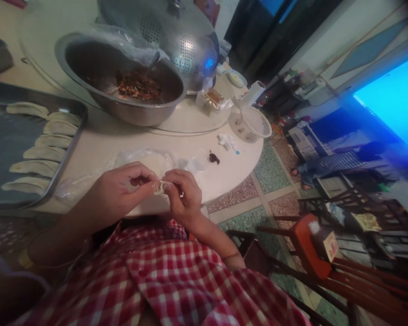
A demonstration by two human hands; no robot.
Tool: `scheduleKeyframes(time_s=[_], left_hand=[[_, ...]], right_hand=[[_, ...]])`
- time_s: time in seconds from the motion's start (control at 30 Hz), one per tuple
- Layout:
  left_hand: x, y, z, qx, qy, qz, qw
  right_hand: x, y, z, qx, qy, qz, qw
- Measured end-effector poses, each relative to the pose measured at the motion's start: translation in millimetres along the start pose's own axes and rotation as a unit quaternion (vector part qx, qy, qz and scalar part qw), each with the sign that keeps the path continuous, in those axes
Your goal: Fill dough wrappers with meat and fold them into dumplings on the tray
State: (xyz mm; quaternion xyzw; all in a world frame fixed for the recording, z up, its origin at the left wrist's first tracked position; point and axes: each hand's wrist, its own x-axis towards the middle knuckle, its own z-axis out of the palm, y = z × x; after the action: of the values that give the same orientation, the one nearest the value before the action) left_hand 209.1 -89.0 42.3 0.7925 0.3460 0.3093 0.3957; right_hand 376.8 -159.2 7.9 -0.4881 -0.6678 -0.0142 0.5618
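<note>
Between my two hands, close to the table's near edge, is a small pale dumpling (160,188) with a bit of dark filling showing. My left hand (127,186) pinches its left side between thumb and fingers. The fingers of my right hand (184,192) press on the other side. Just beyond my hands lies a clear plastic bag (146,157) with something pale in it, and a small clear dish (197,165) beside it. A large steel bowl (136,113) holds chopped reddish-brown filling (138,86) with a spoon (153,62) in it.
At left, a metal tray (83,122) carries several folded dumplings (34,169). Behind the bowl stands a perforated steel colander (190,45). Toward the right edge are a white plastic basket (255,124), crumpled tissue (227,141) and a dark scrap (214,158). Wooden chairs (309,246) and a person (340,160) are farther right.
</note>
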Motion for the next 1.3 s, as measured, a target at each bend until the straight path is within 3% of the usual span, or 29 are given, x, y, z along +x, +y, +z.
scheduleKeyframes(time_s=[0.17,0.33,0.43,0.57,0.73,0.97,1.17,1.3], left_hand=[[-6.9,-0.7,6.4,-0.007,0.004,-0.016,1.000],[-11.8,0.2,14.7,0.035,0.070,0.034,0.996],[-12.4,2.0,15.2,0.042,0.095,0.059,0.993],[-15.6,3.6,11.3,0.060,0.085,0.074,0.992],[-23.2,-0.2,8.8,0.069,0.082,0.061,0.992],[-25.8,-3.0,7.0,0.133,0.122,0.150,0.972],[-23.3,-2.6,7.2,0.132,0.117,0.145,0.974],[-22.7,-1.2,8.5,0.114,0.100,0.147,0.977]], right_hand=[[2.1,2.3,2.4,0.021,0.028,0.022,0.999],[0.7,2.5,1.7,0.031,-0.004,0.062,0.998],[-0.8,4.0,-0.9,0.086,-0.033,0.088,0.992],[-0.3,10.7,-6.8,0.173,-0.094,0.107,0.975],[2.1,12.6,-14.1,0.163,-0.161,0.110,0.967],[3.6,2.3,-15.6,0.080,-0.106,0.065,0.989],[5.1,-2.4,-15.4,0.051,-0.082,0.006,0.995],[4.9,-3.2,-15.5,0.037,-0.081,0.013,0.996]])
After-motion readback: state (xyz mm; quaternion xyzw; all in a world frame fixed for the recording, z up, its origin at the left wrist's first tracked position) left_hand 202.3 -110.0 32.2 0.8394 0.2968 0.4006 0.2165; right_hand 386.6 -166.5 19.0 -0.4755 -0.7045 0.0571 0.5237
